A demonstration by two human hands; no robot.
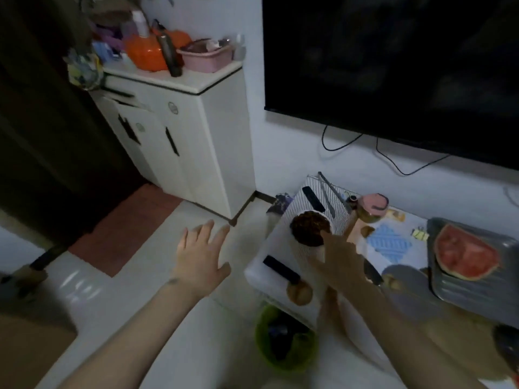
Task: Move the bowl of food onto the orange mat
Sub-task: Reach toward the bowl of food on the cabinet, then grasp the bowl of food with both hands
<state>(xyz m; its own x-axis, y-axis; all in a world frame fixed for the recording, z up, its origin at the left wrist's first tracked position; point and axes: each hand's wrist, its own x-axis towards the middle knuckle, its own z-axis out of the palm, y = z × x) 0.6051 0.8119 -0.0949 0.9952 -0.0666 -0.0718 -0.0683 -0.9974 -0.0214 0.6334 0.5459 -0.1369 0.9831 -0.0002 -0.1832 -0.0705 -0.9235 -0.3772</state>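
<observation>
Head view: right hand [338, 261] fingers touch bowl [310, 230] rim near table [259, 272] edge; left hand [200, 255] spread, empty.

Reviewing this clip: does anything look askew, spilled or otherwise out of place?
Nothing looks spilled. One oddity: the upper drawer of the white cabinet hangs crooked and partly open. The bowl of food sits upright on the low table, with the right hand at its rim.
</observation>
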